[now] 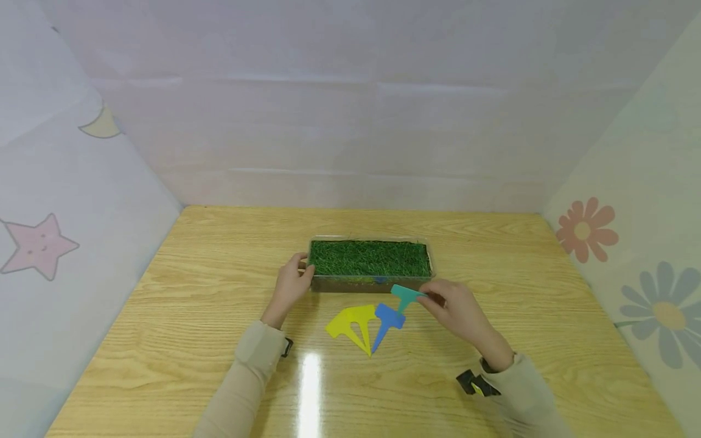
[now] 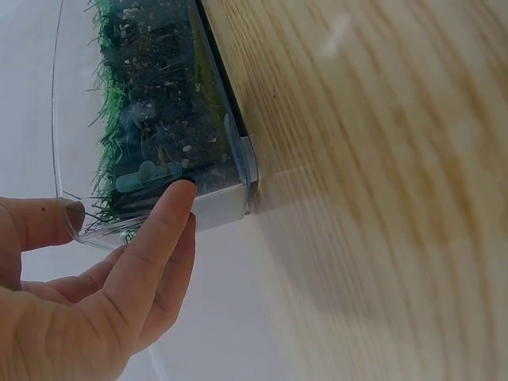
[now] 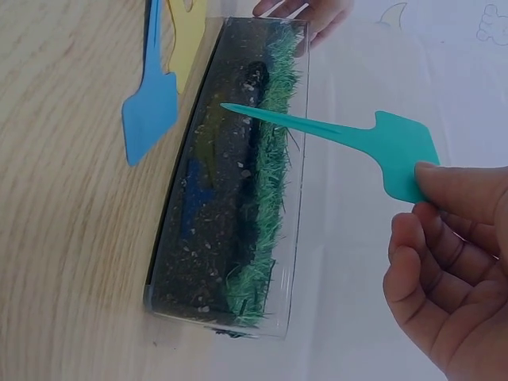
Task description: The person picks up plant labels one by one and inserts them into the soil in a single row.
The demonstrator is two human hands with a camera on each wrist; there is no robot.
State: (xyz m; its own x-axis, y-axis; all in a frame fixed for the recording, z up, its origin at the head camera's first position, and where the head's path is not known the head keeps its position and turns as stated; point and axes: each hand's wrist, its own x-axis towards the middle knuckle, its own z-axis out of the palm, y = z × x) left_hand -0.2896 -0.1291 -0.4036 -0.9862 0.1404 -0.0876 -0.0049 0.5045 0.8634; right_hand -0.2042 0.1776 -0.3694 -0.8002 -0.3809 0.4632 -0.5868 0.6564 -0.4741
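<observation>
A clear plastic box (image 1: pixel 339 285) of dark soil topped with green grass (image 1: pixel 367 258) stands on the table. My left hand (image 1: pixel 290 283) holds its left end, fingers about the near corner. Between thumb and fingers, my right hand (image 1: pixel 457 307) pinches a teal T-shaped plant label (image 3: pixel 405 151) by its wide head. That label is held off the table near the box's front right, its pointed stem extending away from the hand in the right wrist view. Below the box lie a blue plant label (image 1: pixel 388 319) and overlapping yellow plant labels (image 1: pixel 345 320).
The wooden table (image 1: pixel 219 274) meets a pale backdrop (image 1: pixel 350 134) behind the box. Side panels carry printed shapes, a pink star (image 1: pixel 39 246) at left and a red flower (image 1: pixel 587 230) at right. A light glare shows on the wood near the front.
</observation>
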